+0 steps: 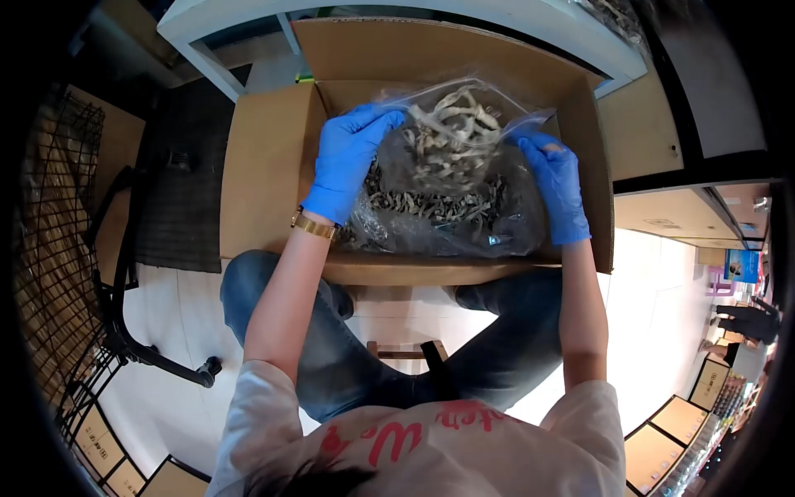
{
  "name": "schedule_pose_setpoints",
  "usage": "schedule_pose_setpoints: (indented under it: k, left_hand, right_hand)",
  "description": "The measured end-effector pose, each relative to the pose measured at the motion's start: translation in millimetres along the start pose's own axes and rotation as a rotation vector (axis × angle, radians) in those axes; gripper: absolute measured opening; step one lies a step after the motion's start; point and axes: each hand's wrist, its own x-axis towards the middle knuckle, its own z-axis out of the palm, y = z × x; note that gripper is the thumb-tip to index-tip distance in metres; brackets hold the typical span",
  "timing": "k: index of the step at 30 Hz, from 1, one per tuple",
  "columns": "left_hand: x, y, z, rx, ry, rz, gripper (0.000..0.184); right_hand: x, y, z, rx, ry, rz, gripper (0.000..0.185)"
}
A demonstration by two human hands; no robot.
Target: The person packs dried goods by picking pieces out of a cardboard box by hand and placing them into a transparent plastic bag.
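Observation:
My left hand [346,166], in a blue glove, pinches the upper left corner of a clear zip bag [451,153]. The opposite corner is gripped by my right hand [558,186], also gloved in blue. Pale, curled dried strips fill part of this bag; their exact kind is unclear. Beneath it, a larger clear plastic bag [517,224] lies inside the cardboard box [269,166], with many grey dried strips [447,205] in it. Whether the zip bag's seal is closed cannot be made out.
The box sits at my knees, its flaps spread, under a light-blue table frame [199,33]. A black wire cart [58,190] with a wheeled leg stands at left. Cartons [679,418] and shelves are at right, with another person [749,321] farther off.

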Motion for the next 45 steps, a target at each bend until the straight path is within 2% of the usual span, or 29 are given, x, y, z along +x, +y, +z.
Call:
schedule_pose_setpoints:
  k: [1, 2, 3, 4, 6, 7, 9, 10, 11, 12, 13, 15, 19, 21, 23, 25, 26, 27, 30, 33, 34, 35, 37, 38, 40, 41, 42, 43, 45]
  left_hand:
    - [3.3, -0.1, 0.4, 0.020, 0.042, -0.019, 0.020]
    - [6.1, 1.3, -1.6, 0.021, 0.037, -0.014, 0.020]
    - [7.5, 7.5, -3.9, -0.023, 0.034, 0.052, 0.020]
    - [5.5, 10.5, -5.4, -0.066, 0.034, 0.112, 0.020]
    - [0.5, 3.1, -5.8, -0.014, 0.016, 0.018, 0.020]
    - [3.9, 1.0, -5.3, 0.036, -0.002, -0.061, 0.020]
    - [7.4, 0.8, -4.6, 0.056, 0.031, -0.028, 0.020]
    - [10.5, 2.9, -10.3, 0.101, 0.024, 0.017, 0.020]
    - [6.8, 4.4, -13.5, 0.147, 0.013, 0.050, 0.020]
    - [3.8, 6.2, -11.5, 0.070, 0.007, -0.046, 0.021]
    - [3.7, 6.9, -9.1, 0.073, 0.003, -0.033, 0.021]
    - [-1.6, 7.1, -4.9, 0.032, 0.090, 0.033, 0.020]
    - [-3.3, 13.0, -13.2, -0.038, 0.049, -0.013, 0.019]
    - [-0.8, 3.2, -6.5, -0.071, 0.139, -0.023, 0.018]
    - [-0.3, 6.2, -7.3, -0.088, 0.128, 0.025, 0.015]
    - [1.2, 13.4, -14.9, -0.350, 0.280, -0.012, 0.012]
    - [-0.6, 16.8, -19.5, -0.420, 0.265, -0.048, 0.012]
    - [0.1, 16.8, -23.7, -0.416, 0.267, -0.047, 0.012]
    - [5.0, 14.1, -30.7, -0.754, 0.269, -0.044, 0.015]
    - [7.5, 7.4, -39.1, -0.892, 0.332, -0.168, 0.017]
    - [7.6, 0.9, -46.3, -0.978, 0.252, -0.179, 0.017]
    - [8.0, -4.0, -51.9, -1.063, 0.168, -0.190, 0.018]
    - [8.9, -1.3, -53.7, -1.108, 0.157, -0.205, 0.018]
    - [9.8, 0.6, -54.8, -1.152, 0.150, -0.221, 0.019]
    - [13.3, 8.3, -68.0, -1.225, 0.208, -0.221, 0.020]
    - [14.2, 10.7, -72.3, -1.300, 0.273, -0.219, 0.022]
    - [10.5, 10.2, -72.5, -1.096, 0.254, -0.127, 0.024]
    - [9.5, 8.3, -74.9, -1.095, 0.254, -0.123, 0.024]
    - [11.2, 7.2, -81.3, -1.247, 0.093, -0.156, 0.027]
  right_hand:
    - [0.6, 1.1, -0.6, 0.001, 0.009, -0.004, 0.017]
    - [1.4, 2.6, -0.7, -0.055, 0.089, -0.141, 0.017]
    - [2.8, 4.9, -0.3, -0.110, 0.163, -0.279, 0.016]
    - [4.2, 12.2, 0.4, -0.109, 0.158, -0.278, 0.016]
    - [7.0, 19.1, 2.1, 0.002, 0.037, -0.004, 0.016]
    - [7.7, 14.7, 3.9, 0.005, 0.047, -0.012, 0.016]
    - [4.7, 1.2, 7.9, -0.171, 0.192, -0.207, 0.016]
    - [6.1, -1.4, 5.0, -0.172, 0.189, -0.205, 0.016]
    - [3.8, -3.3, 3.2, -0.111, 0.103, 0.016, 0.017]
    - [2.3, -4.2, 2.5, -0.048, 0.024, 0.229, 0.017]
    - [4.1, -0.2, 4.5, -0.045, 0.034, 0.220, 0.017]
    - [4.0, 12.0, 11.3, -0.037, 0.169, -0.153, 0.018]
    - [6.3, 24.7, 13.0, 0.019, 0.117, -0.015, 0.016]
    - [13.6, 31.2, 26.5, 0.025, -0.028, 0.035, 0.016]
    - [13.6, 21.3, 29.1, 0.130, -0.033, 0.106, 0.024]
    - [7.6, -6.9, 32.6, 0.411, -0.127, 0.137, 0.044]
    - [7.1, 0.6, 36.4, 0.489, -0.285, 0.188, 0.060]
    - [6.3, 15.6, 48.8, 0.443, -0.373, 0.168, 0.067]
    - [-6.4, 39.8, 88.1, 0.231, -0.512, -0.001, 0.078]
    - [-7.5, 34.5, 93.0, 0.056, -0.448, 0.125, 0.072]
    - [-7.7, 42.1, 94.2, -0.058, -0.352, -0.001, 0.058]
    - [-7.2, 48.8, 96.2, -0.058, -0.351, -0.002, 0.058]
    - [-6.6, 53.0, 97.1, -0.393, -0.187, -0.391, 0.035]
    - [-7.4, 55.2, 95.8, -0.394, -0.181, -0.388, 0.035]
    - [-6.9, 43.8, 91.0, 0.154, -0.256, 0.003, 0.023]
    - [-5.0, 38.0, 86.9, 0.154, -0.255, 0.001, 0.023]
    - [-2.4, 32.1, 82.1, 0.294, -0.215, 0.061, 0.022]
    - [0.5, 29.4, 79.2, 0.433, -0.175, 0.119, 0.022]
    - [7.2, 22.7, 75.7, 0.476, -0.126, 0.107, 0.021]
